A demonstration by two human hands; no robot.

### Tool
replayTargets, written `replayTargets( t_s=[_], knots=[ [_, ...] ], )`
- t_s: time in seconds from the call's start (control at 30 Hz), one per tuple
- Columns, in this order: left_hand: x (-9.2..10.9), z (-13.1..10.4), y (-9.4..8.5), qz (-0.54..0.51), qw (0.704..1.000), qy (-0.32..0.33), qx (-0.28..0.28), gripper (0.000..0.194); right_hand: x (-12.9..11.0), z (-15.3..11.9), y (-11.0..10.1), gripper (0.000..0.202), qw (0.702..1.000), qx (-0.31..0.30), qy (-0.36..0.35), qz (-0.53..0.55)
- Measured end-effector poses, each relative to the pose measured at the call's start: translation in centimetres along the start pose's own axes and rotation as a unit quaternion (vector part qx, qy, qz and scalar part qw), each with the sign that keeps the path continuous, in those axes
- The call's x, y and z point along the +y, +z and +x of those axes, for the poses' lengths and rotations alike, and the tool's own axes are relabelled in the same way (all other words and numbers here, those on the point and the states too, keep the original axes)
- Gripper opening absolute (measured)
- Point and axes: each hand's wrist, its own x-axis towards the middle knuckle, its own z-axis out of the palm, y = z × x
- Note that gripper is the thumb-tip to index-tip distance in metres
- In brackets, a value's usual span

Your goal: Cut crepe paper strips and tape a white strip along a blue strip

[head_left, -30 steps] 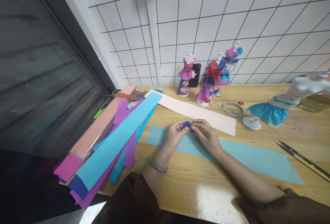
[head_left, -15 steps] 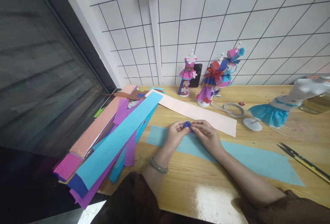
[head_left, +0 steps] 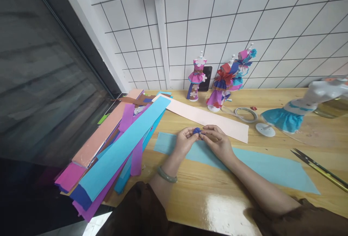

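Observation:
Between my two hands is a small pleated dark-blue paper piece (head_left: 197, 130), fanned out like a rosette. My left hand (head_left: 186, 140) pinches its left side between thumb and fingers. The fingertips of my right hand (head_left: 218, 141) close on its right edge, where a tiny pale spot shows. Both hands are above a light-blue paper strip (head_left: 268, 167) that lies flat on the wooden table (head_left: 195, 192). Just beyond them stretches a pale pink paper strip (head_left: 209, 118).
Stacked coloured crepe strips (head_left: 122, 149) fill the left side. Small dressed mannequins (head_left: 197, 80) stand at the back beside a dark phone (head_left: 208, 78). A tape roll (head_left: 245, 115), a blue-skirted mannequin (head_left: 288, 114) lying tilted, and black-tipped tweezers (head_left: 318, 165) are on the right.
The blue piece has turned slightly between my fingers, and its lower part shows less now. My hands stay in about the same place; the view has shifted a little.

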Motion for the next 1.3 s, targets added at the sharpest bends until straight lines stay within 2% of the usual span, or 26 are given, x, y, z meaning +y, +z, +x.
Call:
replayTargets(
  t_s=[0.3,0.5,0.57,0.63,0.73,0.8,0.9,1.13,1.2,1.3],
  knots=[
    [-0.5,0.3,-0.2,0.0,1.0,0.001,0.008,0.029,0.1,-0.1,0.1,0.016,1.0,-0.012,-0.005,0.006],
    [-0.6,0.5,-0.5,-0.025,1.0,-0.011,0.005,0.031,-0.3,-0.2,0.1,0.025,1.0,-0.012,-0.004,0.028],
    [-0.6,0.5,-0.5,-0.031,0.999,-0.01,0.008,0.032,-0.4,-0.3,0.2,0.028,0.998,-0.003,0.031,0.062],
    [-0.6,0.5,-0.5,-0.028,1.0,-0.004,0.009,0.032,-0.4,-0.3,0.4,0.033,0.987,0.002,0.098,0.131],
    [-0.6,0.5,-0.4,-0.021,1.0,0.011,0.001,0.032,-0.2,-0.2,0.7,0.038,0.946,-0.024,0.212,0.245],
    [-0.6,0.4,-0.4,-0.015,1.0,0.018,-0.006,0.031,-0.1,-0.1,0.7,0.034,0.917,-0.059,0.259,0.298],
    [-0.7,0.3,-0.4,-0.003,1.0,0.024,-0.017,0.027,-0.2,0.0,0.7,0.026,0.9,-0.071,0.275,0.33],
    [-1.0,0.5,-0.7,0.025,0.999,0.02,-0.006,0.019,-0.6,0.0,0.6,0.019,0.922,-0.004,0.27,0.278],
    [-1.2,0.6,-0.7,0.029,1.0,0.01,-0.004,0.021,-0.5,0.1,0.6,0.018,0.911,0.002,0.286,0.297],
    [-1.5,0.7,-0.8,0.026,1.0,-0.011,0.005,0.023,-0.4,0.1,0.6,0.016,0.879,0.004,0.319,0.354]
  ],
)
